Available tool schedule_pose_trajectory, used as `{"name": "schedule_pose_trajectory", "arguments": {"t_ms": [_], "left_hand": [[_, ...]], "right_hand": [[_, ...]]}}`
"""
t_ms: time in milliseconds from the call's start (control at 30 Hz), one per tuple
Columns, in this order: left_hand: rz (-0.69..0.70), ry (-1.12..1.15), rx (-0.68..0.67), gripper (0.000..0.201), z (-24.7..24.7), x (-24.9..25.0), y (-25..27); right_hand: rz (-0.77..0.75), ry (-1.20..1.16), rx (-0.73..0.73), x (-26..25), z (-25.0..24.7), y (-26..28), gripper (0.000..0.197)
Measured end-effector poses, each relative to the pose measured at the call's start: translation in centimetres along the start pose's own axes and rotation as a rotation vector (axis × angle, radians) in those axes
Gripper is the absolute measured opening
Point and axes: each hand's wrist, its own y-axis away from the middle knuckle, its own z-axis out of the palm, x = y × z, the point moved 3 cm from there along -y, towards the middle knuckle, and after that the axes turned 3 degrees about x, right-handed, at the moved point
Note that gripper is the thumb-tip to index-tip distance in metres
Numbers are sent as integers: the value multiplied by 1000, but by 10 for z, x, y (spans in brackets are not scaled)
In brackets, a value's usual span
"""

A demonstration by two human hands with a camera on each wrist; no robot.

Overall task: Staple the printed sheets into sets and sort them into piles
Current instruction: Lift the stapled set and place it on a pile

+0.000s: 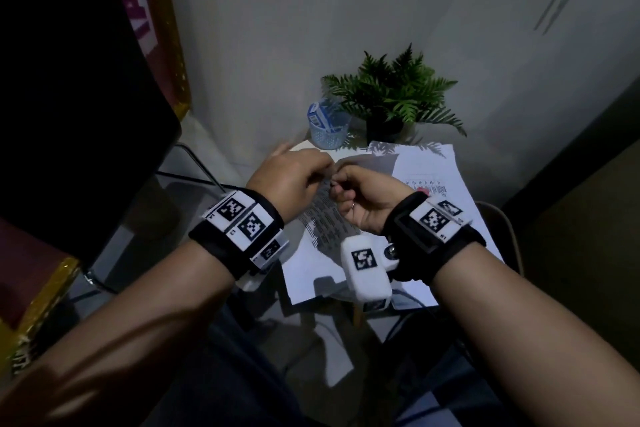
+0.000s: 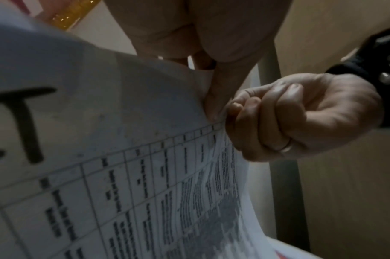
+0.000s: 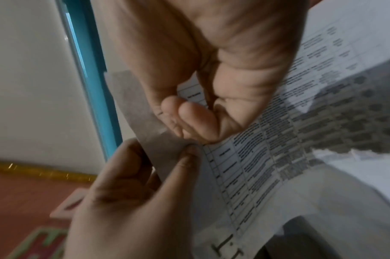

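A set of printed sheets [image 1: 323, 224] with a table of text is lifted off the small table. Both hands meet at its top edge. My left hand [image 1: 325, 172] pinches that edge between thumb and finger. My right hand [image 1: 337, 188], fingers curled and a ring on one, pinches the same edge right beside it. In the left wrist view the sheets [image 2: 127, 175] curve down from the left fingertips [image 2: 213, 105], and the right hand [image 2: 236, 112] touches them there. In the right wrist view the right hand [image 3: 189, 122] and left hand [image 3: 185, 152] grip the sheets [image 3: 256, 157]. No stapler shows.
More printed sheets [image 1: 434, 166] lie spread over the small table. A potted fern [image 1: 391, 97] and a blue mesh cup [image 1: 327, 130] stand at its back by the wall. A large dark panel [image 1: 69, 87] stands to the left, a chair frame [image 1: 502, 218] to the right.
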Motion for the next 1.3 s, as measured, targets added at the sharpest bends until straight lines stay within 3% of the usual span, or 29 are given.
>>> {"name": "schedule_pose_trajectory", "arguments": {"t_ms": [67,167,300,467,533,700,867,933,1067,1167,1300], "left_hand": [[-164,209,-35,14,1,-7,0],[-358,473,-27,7,2,-16,0],[-425,514,-2,5,3,-17,0],[-508,645,16,6,3,-17,1],[-533,692,21,6,7,-18,5],[-619,639,81,12,0,-28,4],[-571,396,37,15,-1,-28,-5],[-582,327,52,19,0,-29,-10],[-564,180,23,27,6,-26,-23],[-550,82,-4,27,10,-27,-33],[-555,32,-15,29,11,-28,-43]], "right_hand": [[-168,129,80,5,-4,-4,26],[-474,501,208,13,-12,-8,12],[-724,653,313,18,-15,-4,11],[-1089,771,327,14,-3,9,9],[-1148,803,317,6,1,10,7],[-951,714,315,-10,-13,8,7],[-733,797,369,-19,-54,5,14],[-667,792,475,-28,-87,4,14],[-645,703,838,-61,-167,12,17],[-548,799,1081,-89,-225,26,15],[-457,889,1254,-111,-277,36,16]]}}
